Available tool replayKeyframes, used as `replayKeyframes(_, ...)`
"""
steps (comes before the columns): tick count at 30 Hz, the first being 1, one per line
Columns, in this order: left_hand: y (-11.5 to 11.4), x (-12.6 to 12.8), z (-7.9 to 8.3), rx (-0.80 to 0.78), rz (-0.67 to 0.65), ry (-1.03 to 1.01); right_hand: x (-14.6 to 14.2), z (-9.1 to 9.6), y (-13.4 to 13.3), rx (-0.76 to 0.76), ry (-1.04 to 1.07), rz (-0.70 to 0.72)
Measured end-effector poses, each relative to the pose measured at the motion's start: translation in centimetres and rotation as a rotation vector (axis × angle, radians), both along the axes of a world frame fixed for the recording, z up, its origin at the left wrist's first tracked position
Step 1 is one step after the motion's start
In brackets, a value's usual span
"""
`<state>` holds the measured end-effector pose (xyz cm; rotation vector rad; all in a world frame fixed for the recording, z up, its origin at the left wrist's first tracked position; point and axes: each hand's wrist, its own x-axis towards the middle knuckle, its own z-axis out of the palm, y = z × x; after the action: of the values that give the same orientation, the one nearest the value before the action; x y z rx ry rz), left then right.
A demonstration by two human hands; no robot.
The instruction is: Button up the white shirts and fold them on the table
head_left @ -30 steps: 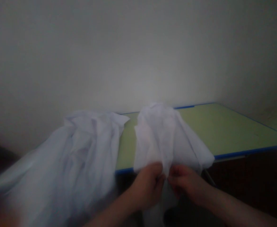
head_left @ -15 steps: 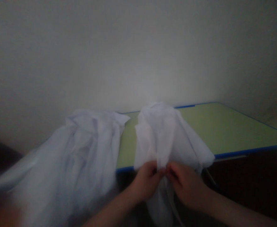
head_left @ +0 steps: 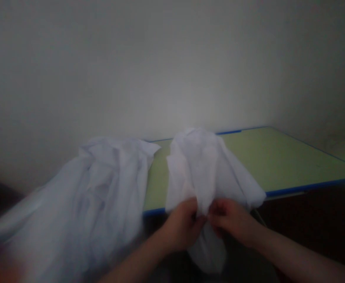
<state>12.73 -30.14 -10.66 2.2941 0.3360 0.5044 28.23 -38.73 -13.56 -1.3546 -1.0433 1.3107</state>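
Observation:
A thin white cloth (head_left: 203, 165) lies bunched on a green table (head_left: 278, 161) and hangs over its blue front edge. My left hand (head_left: 184, 224) and my right hand (head_left: 231, 220) meet at that edge, both closed in a pinch on the cloth's hanging part. The fingertips of the two hands almost touch. A rounded fold of the cloth droops below them. The picture is dim and soft.
A larger pile of white fabric (head_left: 86, 204) spreads over the table's left end and down toward me. A pale wall (head_left: 172, 67) stands right behind the table. Dark space lies under the table at the right.
Both hands stayed pinched on the cloth at the table's edge, shifting slightly. The hanging part below them has gathered into a fuller rounded fold.

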Motion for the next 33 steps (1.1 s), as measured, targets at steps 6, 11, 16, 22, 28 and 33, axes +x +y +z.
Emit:
replayKeyframes(6,0.0,0.0,-0.6,-0.09,0.082,0.1,0.2,0.9,-0.8,0.205,-0.598,-0.015)
replayKeyframes(11,0.0,-0.4,-0.9,-0.157,0.086,0.189,0.1,1.5,-2.6,0.502,-0.982,0.243)
replayKeyframes(16,-0.6,-1.2,0.6,-0.065,0.087,0.228,3.3,2.6,-2.3,0.447,-1.29,0.113)
replayKeyframes(22,0.4,-3.7,1.2,0.201,0.044,0.633,10.7,3.3,-0.5,-0.086,-1.697,-0.33)
replayKeyframes(28,2.1,-2.8,3.2,0.282,-0.034,0.569,12.5,2.1,0.1,-0.101,-1.621,-0.268)
replayKeyframes(33,1.9,3.1,4.6,0.027,-0.061,0.29,14.8,6.1,1.3,0.124,-0.878,-0.427)
